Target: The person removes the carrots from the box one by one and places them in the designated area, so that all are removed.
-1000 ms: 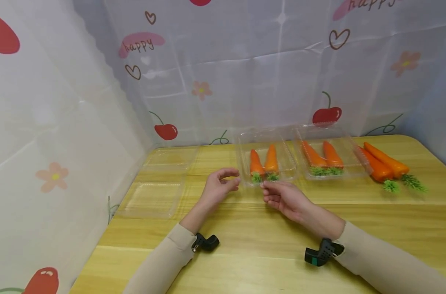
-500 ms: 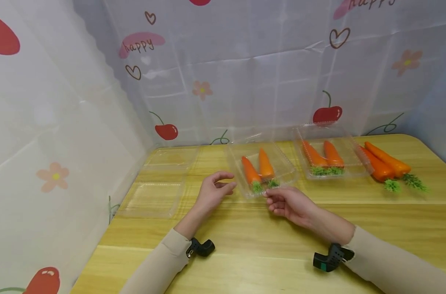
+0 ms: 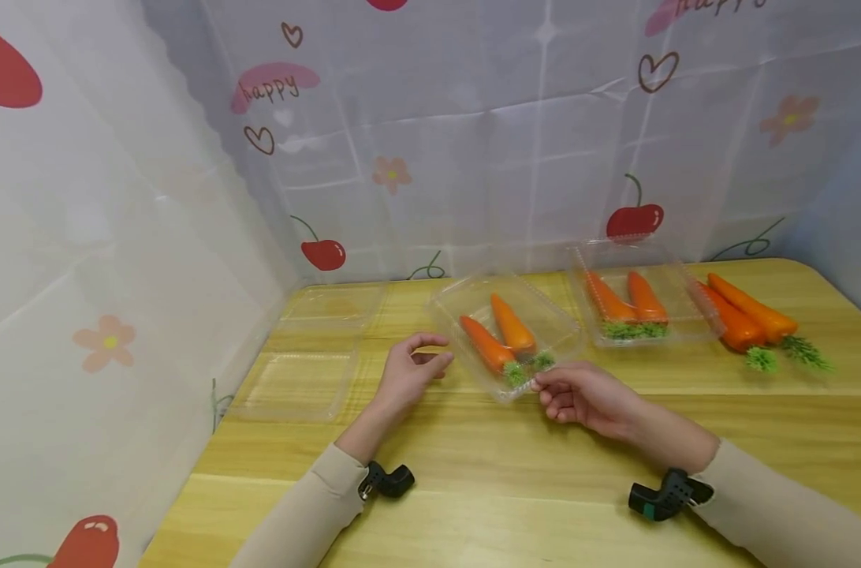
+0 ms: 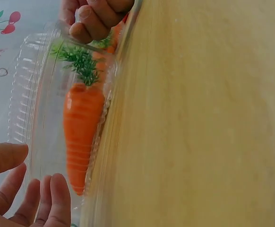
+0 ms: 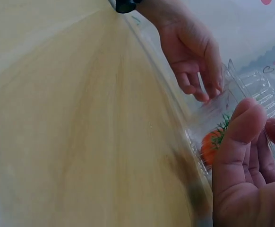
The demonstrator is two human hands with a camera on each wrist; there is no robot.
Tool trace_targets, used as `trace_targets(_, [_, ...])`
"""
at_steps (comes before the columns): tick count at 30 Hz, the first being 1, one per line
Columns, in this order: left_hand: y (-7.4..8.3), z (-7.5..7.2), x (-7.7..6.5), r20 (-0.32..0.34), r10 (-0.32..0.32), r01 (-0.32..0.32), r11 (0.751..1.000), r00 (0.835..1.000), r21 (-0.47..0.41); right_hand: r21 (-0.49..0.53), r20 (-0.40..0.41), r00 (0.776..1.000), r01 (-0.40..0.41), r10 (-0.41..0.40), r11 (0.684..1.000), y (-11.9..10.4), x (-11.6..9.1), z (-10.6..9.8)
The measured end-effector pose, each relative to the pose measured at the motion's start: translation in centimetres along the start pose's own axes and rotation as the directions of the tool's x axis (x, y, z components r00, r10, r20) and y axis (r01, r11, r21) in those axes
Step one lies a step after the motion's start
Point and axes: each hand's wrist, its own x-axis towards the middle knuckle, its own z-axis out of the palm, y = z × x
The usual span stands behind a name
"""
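In the head view a clear plastic clamshell box [image 3: 562, 338], its lid raised at the back, stands turned at an angle in mid-table with two carrots [image 3: 489, 344] inside. Their green tops point toward me. My right hand [image 3: 585, 398] pinches the box's near corner between thumb and fingers. Beside the box's left edge, my left hand [image 3: 415, 369] holds nothing, its fingers loosely bent and apart from the plastic. The left wrist view shows one carrot [image 4: 83, 132] through the box wall, with the left fingers close by. From the right wrist, the right thumb covers part of the box.
A second clear box [image 3: 675, 272] with two carrots stands to the right. Beyond it two loose carrots [image 3: 746, 315] lie on the wooden table [image 3: 487, 505]. At the left rests an open clear box [image 3: 299, 386]. A printed curtain [image 3: 473, 142] hangs behind the table.
My right hand has pulled the middle box's near corner toward me and rightward, so the box has turned with its carrots. My left hand has shifted slightly left, away from it.
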Motion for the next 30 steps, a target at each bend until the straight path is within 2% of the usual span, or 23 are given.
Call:
trace_targets(8, [0.2, -0.4, -0.3, -0.061, -0.002, 0.002, 1.0, 0.998, -0.008, -0.021, 0.065, 0.998, 0.005, -0.003, 1.0, -0.2, -0.4, -1.4])
trace_targets(20, [0.2, -1.2, -1.2, -0.128, -0.037, 0.04, 0.999, 0.991, 0.019, -0.058, 0.139, 0.99, 0.03, -0.022, 0.998, -0.5, -1.0, -3.1])
trace_targets(30, [0.2, -1.9, -2.0, -0.202, -0.006, 0.009, 1.0, 0.979, 0.015, -0.104, 0.153, 0.988, 0.033, -0.017, 0.994, -0.9, -1.1, -3.7])
